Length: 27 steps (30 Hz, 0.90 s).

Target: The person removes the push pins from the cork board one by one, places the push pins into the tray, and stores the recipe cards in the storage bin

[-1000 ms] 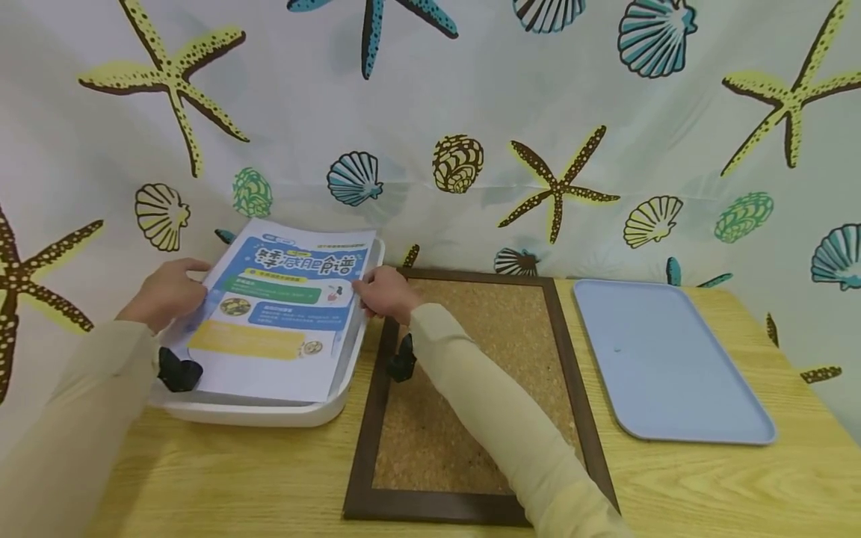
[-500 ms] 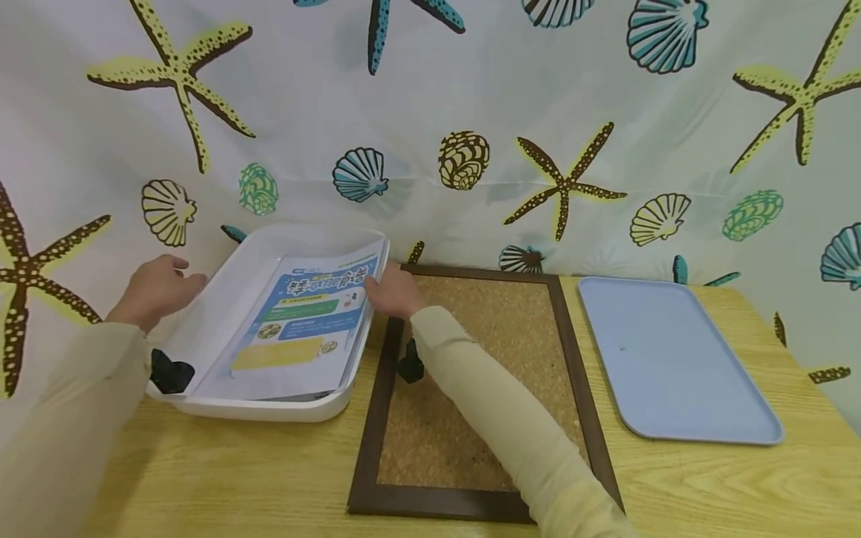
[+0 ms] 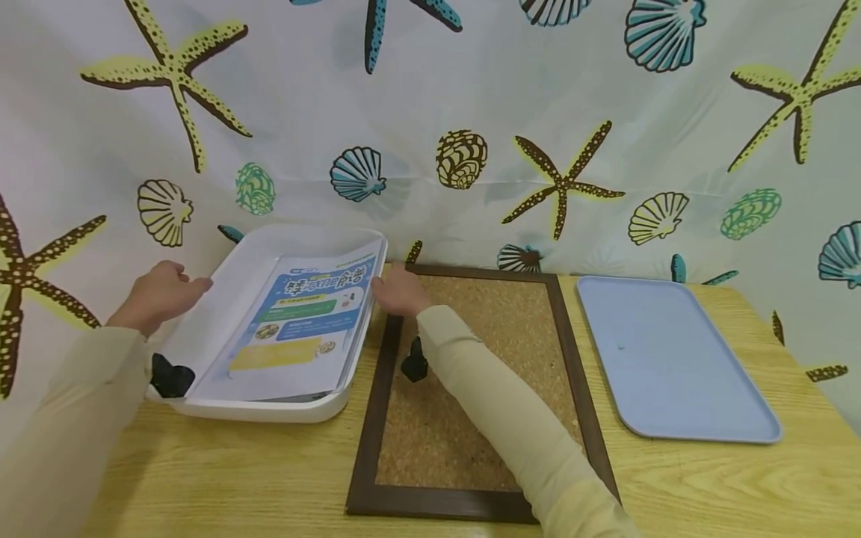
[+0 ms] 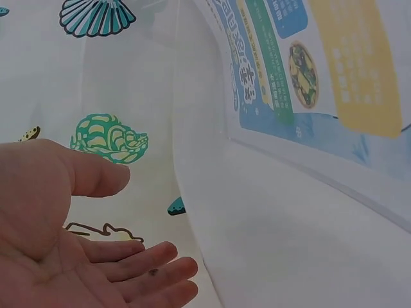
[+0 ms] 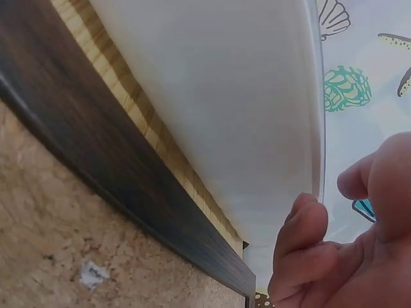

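A white plastic tub [image 3: 309, 411] stands at the left of the table in the head view. In it lies a stack of paper, topped by a printed sheet [image 3: 299, 317] in blue, green and yellow, close against the right wall. My left hand [image 3: 158, 295] hovers beside the tub's left rim, its fingers spread loosely around nothing, as the left wrist view also shows. Just outside the right rim is my right hand [image 3: 401, 291]. In the right wrist view its thumb and forefinger are apart, with the fingertips close to the tub's outer wall [image 5: 218, 96]; contact there cannot be told.
A dark-framed cork board [image 3: 471, 388] lies right of the tub, under the right forearm. Farther right is a light blue tray [image 3: 673, 359] on the wooden table [image 3: 222, 463]. A curtain [image 3: 417, 90] printed with shells and starfish hangs behind.
The printed sheet, held by both hands above the tub, has gone down into it and to the right. Both hands have let go. The right hand has shifted slightly right.
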Motion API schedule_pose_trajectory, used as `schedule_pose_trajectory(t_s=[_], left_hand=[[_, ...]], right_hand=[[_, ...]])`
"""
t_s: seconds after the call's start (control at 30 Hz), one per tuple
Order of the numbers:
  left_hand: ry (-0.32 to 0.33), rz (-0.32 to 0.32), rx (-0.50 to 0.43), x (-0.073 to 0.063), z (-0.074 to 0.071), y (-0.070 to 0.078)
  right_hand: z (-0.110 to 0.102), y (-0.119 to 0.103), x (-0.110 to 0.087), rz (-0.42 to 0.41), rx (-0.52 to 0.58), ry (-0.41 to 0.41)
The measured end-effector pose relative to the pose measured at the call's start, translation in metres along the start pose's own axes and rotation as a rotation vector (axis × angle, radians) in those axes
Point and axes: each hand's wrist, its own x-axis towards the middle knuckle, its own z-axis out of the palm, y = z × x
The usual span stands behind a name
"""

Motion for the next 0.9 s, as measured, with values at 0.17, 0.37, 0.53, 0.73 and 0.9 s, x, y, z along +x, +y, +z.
schedule_pose_trajectory(t_s=[0.17,0.37,0.53,0.73,0.9], left_hand=[[-0.021,-0.006,0.012,0.001,0.002,0.004],[-0.04,0.025,0.029,0.002,0.002,0.012],[-0.08,0.04,0.019,0.003,0.006,0.019],[-0.128,0.058,-0.015,0.003,0.015,0.033],[-0.142,0.101,-0.002,0.002,0.021,0.048]], right_hand=[[-0.002,0.006,0.002,0.016,0.071,-0.025],[-0.009,0.017,-0.006,0.011,0.148,-0.047],[-0.02,0.029,-0.014,0.026,0.129,-0.045],[-0.042,0.052,-0.018,0.075,0.25,0.002],[-0.066,0.073,-0.031,0.102,0.235,0.017]])
